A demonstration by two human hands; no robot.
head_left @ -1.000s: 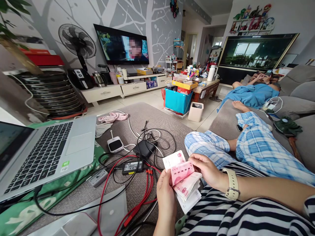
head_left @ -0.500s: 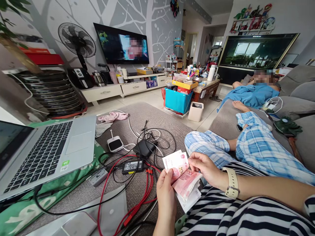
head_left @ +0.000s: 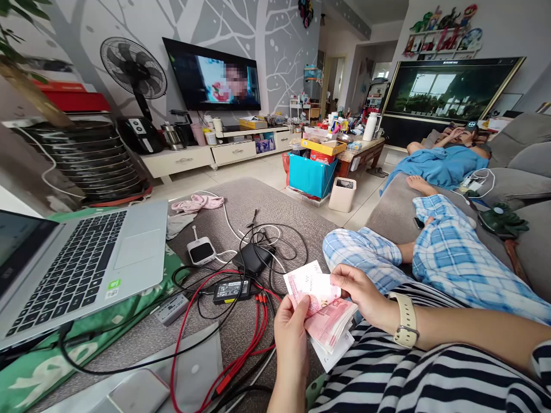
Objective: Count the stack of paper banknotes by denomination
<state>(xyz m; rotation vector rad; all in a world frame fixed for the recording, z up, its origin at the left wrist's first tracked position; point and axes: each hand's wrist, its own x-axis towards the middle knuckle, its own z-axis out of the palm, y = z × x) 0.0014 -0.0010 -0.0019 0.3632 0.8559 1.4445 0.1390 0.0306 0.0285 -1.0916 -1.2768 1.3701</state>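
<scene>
A stack of pink-and-white banknotes (head_left: 329, 327) is folded over in my left hand (head_left: 293, 330), with the thumb pressed on top of it. My right hand (head_left: 357, 289) pinches the edge of an upper banknote (head_left: 325, 289) between thumb and fingers, near the stack's top right. That note is bent, its pale side showing. A white piece of paper (head_left: 333, 355) pokes out under the stack. My right wrist wears a cream watch (head_left: 405, 321). The fingers of my left hand behind the notes are hidden.
An open laptop (head_left: 90, 258) stands at the left on a green cloth. Black and red cables (head_left: 258, 321), a power adapter (head_left: 231, 291) and a small white device (head_left: 201, 251) lie on the grey sofa. Another person lies under a blue cover (head_left: 439, 163) at the far right.
The upper note in my right hand has shifted and folded over, hiding the printed number that showed before. My left hand stays nearly in place.
</scene>
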